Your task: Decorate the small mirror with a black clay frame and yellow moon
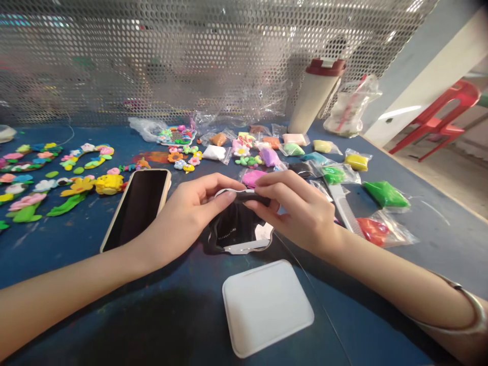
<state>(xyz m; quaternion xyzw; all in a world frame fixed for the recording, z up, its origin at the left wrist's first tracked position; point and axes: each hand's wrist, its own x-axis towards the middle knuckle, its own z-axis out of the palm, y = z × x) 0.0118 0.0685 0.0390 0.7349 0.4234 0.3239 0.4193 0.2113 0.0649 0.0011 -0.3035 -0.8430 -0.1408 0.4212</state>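
Above the blue table, my left hand (190, 218) and my right hand (301, 213) meet, both closed with fingertips pinching a small, thin piece with a dark side and a white edge (253, 195); its kind is unclear. Right under the fingers lies a glossy black item with a wavy, shiny rim (240, 229), small lettering and white patches; my hands hide its upper part. Nearer to me rests a white rounded-corner lid or tray (269, 307). A phone (137, 208) in a pale case lies beside my left wrist. Past my right hand is a white comb (346, 211).
Colourful clay flowers and shapes (78, 188) spread over the left side. Several small bags of coloured clay, among them a green one (386, 194), lie behind and right. A tumbler (316, 94) and a plastic cup (345, 112) stand at the back before a perforated metal screen (152, 61).
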